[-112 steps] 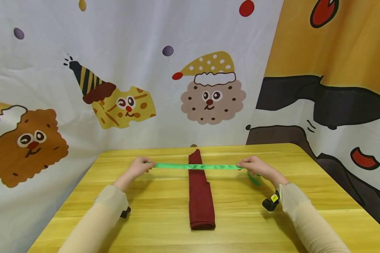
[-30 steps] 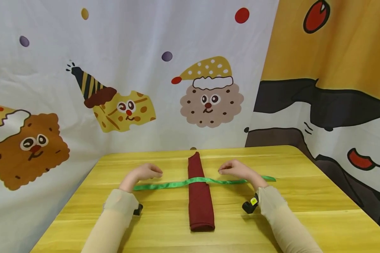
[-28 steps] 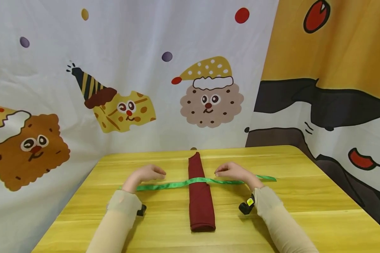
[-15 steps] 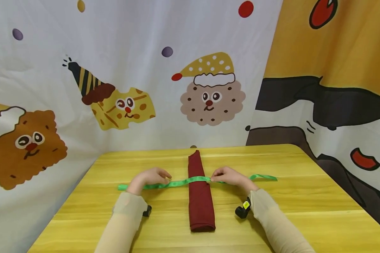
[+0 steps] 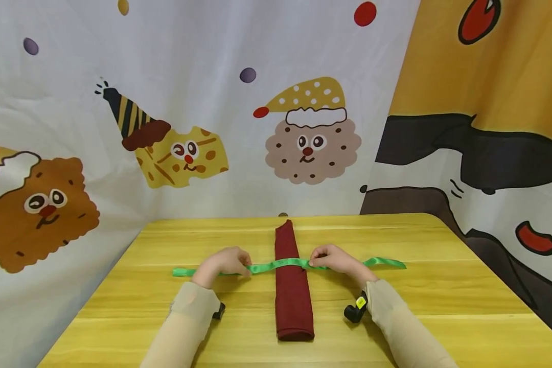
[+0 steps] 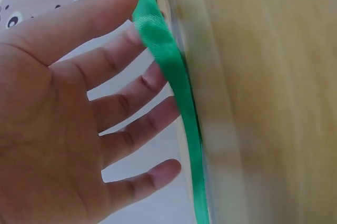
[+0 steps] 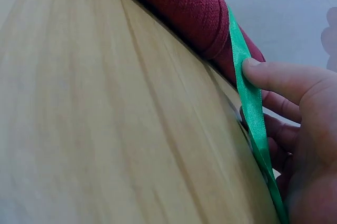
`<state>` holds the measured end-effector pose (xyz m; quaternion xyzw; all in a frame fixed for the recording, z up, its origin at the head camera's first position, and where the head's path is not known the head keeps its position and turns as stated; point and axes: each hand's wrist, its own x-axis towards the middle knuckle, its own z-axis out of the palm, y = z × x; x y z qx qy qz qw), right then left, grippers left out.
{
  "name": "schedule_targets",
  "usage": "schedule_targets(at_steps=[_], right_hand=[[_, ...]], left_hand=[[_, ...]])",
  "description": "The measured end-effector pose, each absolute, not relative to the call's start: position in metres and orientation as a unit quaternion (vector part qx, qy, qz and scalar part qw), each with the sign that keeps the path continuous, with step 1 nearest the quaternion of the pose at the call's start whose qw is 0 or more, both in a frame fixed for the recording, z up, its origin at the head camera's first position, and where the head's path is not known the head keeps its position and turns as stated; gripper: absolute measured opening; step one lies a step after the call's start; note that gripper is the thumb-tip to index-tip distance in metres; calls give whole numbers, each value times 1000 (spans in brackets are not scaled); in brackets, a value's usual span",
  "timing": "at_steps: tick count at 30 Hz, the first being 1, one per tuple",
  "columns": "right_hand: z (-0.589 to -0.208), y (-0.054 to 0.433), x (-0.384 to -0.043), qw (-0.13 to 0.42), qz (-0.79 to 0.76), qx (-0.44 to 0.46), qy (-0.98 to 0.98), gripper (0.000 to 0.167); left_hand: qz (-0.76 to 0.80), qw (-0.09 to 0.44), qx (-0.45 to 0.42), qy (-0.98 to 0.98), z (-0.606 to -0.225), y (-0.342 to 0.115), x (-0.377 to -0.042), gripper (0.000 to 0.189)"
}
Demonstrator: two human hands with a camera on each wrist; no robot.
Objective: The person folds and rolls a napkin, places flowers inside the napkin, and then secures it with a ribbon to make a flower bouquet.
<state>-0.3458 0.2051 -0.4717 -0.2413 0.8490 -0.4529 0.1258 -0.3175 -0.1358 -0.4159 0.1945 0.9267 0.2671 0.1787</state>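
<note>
A rolled dark red cloth lies lengthwise on the wooden table. Across its top runs a green ribbon, its two ends stretching out to either side. On the cloth's left, my left hand is at the ribbon. In the left wrist view its fingers are fairly straight and spread, several tips behind the green ribbon and the thumb at its edge. Close to the cloth's right side, my right hand pinches the ribbon. The right wrist view has the thumb on the ribbon's face and curled fingers behind.
The wooden table has its far edge against a white curtain printed with cartoon food figures. A black wrist camera hangs under my right wrist, close above the tabletop.
Both hands held the ribbon stretched in the air; later it lay over the cloth with the hands off it. Since then both hands have moved inward and down to the ribbon beside the cloth.
</note>
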Motion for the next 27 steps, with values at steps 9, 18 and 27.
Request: schedule_targets(at_steps=[9, 18, 27], right_hand=[[-464, 211, -349, 105, -445, -230, 859, 17], [-462, 209, -353, 110, -461, -244, 846, 21], [-471, 223, -352, 107, -479, -258, 832, 20]], left_hand=[[350, 212, 218, 886, -410, -155, -327, 17], [381, 213, 198, 877, -404, -187, -331, 24], [407, 205, 185, 871, -410, -209, -330, 22]])
